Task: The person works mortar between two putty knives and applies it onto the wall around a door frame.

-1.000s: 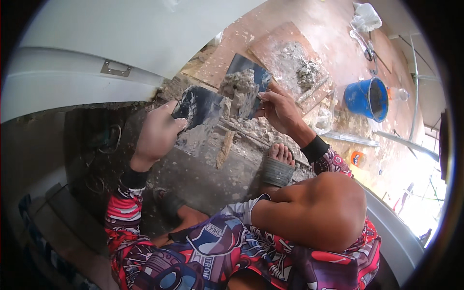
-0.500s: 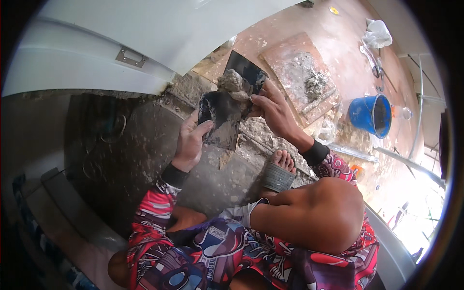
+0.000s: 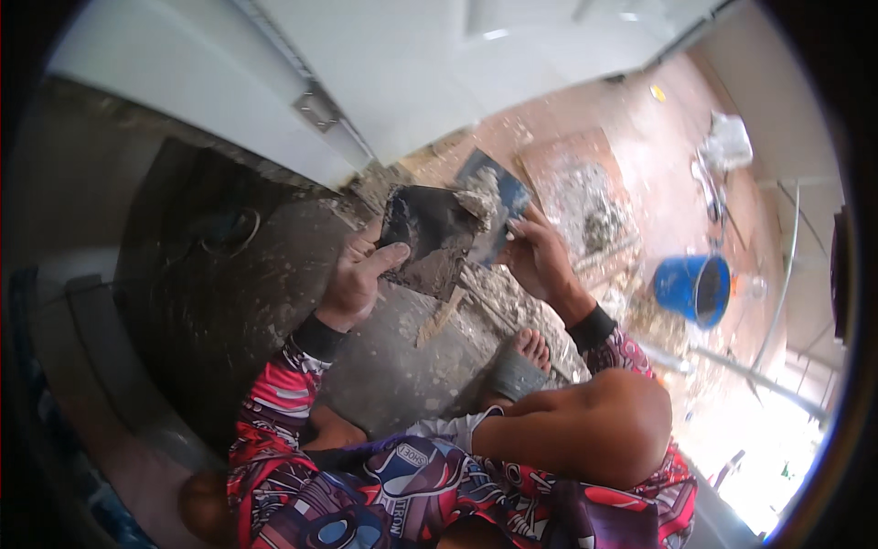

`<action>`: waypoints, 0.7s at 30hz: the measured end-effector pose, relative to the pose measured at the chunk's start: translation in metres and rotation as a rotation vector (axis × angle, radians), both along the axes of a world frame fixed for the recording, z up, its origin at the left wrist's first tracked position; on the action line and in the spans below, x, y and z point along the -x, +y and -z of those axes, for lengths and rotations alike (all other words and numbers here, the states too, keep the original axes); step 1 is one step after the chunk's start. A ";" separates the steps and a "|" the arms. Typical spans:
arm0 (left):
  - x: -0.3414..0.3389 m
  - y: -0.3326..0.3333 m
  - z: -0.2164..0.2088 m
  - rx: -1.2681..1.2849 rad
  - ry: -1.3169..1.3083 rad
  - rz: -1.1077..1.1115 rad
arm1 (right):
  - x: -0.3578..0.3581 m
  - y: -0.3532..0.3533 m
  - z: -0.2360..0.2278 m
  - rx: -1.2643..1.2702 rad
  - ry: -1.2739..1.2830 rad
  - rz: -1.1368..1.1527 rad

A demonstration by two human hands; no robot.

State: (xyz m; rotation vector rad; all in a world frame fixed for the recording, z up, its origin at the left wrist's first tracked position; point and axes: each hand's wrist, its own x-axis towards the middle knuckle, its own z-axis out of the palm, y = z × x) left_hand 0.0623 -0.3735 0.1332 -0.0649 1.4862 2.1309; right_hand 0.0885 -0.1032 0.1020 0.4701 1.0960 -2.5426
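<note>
My left hand (image 3: 355, 279) grips a dark, flat, square plate (image 3: 422, 224) by its near left edge, thumb on top. Grey, wet-looking mortar smears its face. My right hand (image 3: 546, 261) is closed on the right edge of a second dark flat plate (image 3: 512, 188), partly hidden behind the first. A lump of mortar (image 3: 478, 209) lies where the two plates overlap. Both plates are held above the floor, near the lower corner of the white door (image 3: 412, 101).
Right of the plates lies a mortar-covered board (image 3: 572, 165). Beyond it stand a blue bucket (image 3: 677, 288) and a white bag (image 3: 727, 142). Rough broken mortar (image 3: 526, 306) edges the grey floor (image 3: 366, 366) near my sandalled foot (image 3: 521, 366).
The view has shifted, and more of the white door shows. The plates have come closer and overlap more. The mortar lump looks flatter and more spread over the right plate.
</note>
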 end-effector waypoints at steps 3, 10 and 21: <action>0.006 -0.007 -0.016 -0.083 0.069 -0.139 | 0.003 -0.001 -0.004 0.085 0.005 -0.044; 0.000 -0.065 -0.098 -0.199 0.284 -0.405 | 0.011 -0.018 -0.063 0.065 0.069 -0.142; 0.007 -0.129 -0.178 0.096 1.042 -0.867 | -0.001 -0.070 -0.187 0.024 0.181 -0.253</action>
